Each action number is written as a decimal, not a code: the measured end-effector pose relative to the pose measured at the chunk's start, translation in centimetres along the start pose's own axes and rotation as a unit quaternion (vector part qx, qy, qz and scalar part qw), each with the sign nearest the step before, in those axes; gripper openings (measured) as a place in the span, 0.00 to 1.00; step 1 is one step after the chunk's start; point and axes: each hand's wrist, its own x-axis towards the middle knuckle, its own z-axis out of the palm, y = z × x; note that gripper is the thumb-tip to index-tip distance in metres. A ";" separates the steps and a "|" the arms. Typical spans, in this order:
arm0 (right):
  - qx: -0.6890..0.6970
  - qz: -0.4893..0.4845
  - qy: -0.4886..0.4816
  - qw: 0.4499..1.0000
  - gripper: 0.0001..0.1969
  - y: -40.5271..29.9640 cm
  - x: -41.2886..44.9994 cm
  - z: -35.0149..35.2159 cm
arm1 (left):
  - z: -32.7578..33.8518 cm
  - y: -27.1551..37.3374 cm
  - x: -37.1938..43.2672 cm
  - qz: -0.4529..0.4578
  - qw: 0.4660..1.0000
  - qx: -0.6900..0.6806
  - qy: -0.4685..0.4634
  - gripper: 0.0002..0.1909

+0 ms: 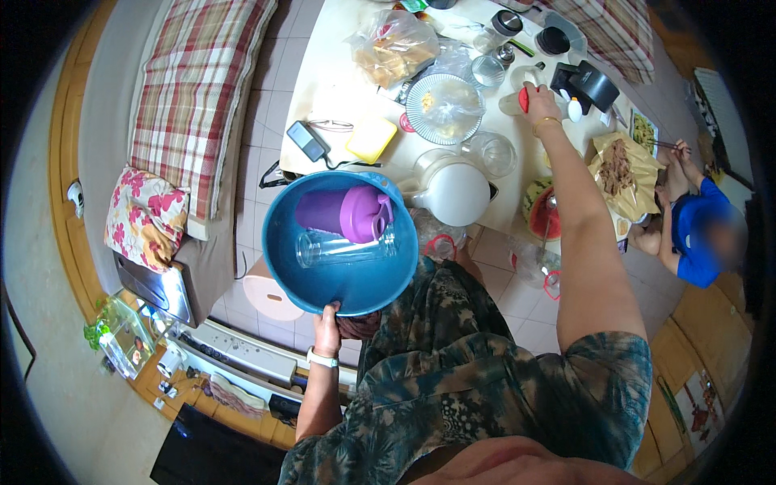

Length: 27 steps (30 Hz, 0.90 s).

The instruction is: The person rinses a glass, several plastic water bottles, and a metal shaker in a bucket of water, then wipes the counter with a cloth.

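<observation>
My left hand (327,333) grips the near rim of a blue plastic basin (339,291), thumb over the edge. Inside the basin lie a purple shaker bottle (330,212) with a flip-top lid and a clear glass tumbler (345,250), both on their sides. My right hand (541,104) reaches over the table and has its fingers around a clear container with a red lid (523,100); the fingers hide part of it. Close to that hand are a glass mug (527,76), a black appliance or holder (585,85) and a small white bottle (575,110).
The white table (315,97) bears a white-lidded pitcher (458,194), glass jug (492,153), ribbed plate (415,115), bread bag (394,51) and cut watermelon (536,212). A person in blue (697,224) sits at right with chopsticks. A pink stool (273,294) and sofa (176,109) stand left.
</observation>
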 end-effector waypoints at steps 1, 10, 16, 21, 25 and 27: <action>0.001 -0.003 -0.003 1.000 0.39 -0.6 -0.2 -0.7 | -0.1 -0.1 0.0 -0.001 1.000 -0.001 0.006 0.10; 0.194 -0.132 0.244 0.941 0.33 -2.9 -14.3 -17.7 | 1.6 1.4 0.8 0.001 0.998 -0.039 0.042 0.14; 0.470 -0.316 0.081 0.820 0.37 -12.0 -26.8 -17.6 | 2.4 1.7 1.9 -0.013 1.000 -0.009 0.018 0.12; 0.445 -0.401 0.025 0.800 0.34 -22.3 -30.7 -15.0 | 2.0 0.4 1.9 -0.003 0.996 -0.081 0.025 0.13; 0.379 -0.417 0.040 0.825 0.40 -25.4 -31.7 -11.9 | 1.0 -0.4 1.8 -0.013 0.998 -0.055 0.002 0.18; 0.345 -0.421 -0.016 0.839 0.42 -25.3 -31.9 -12.0 | 0.9 0.1 1.3 -0.033 0.997 -0.068 0.008 0.17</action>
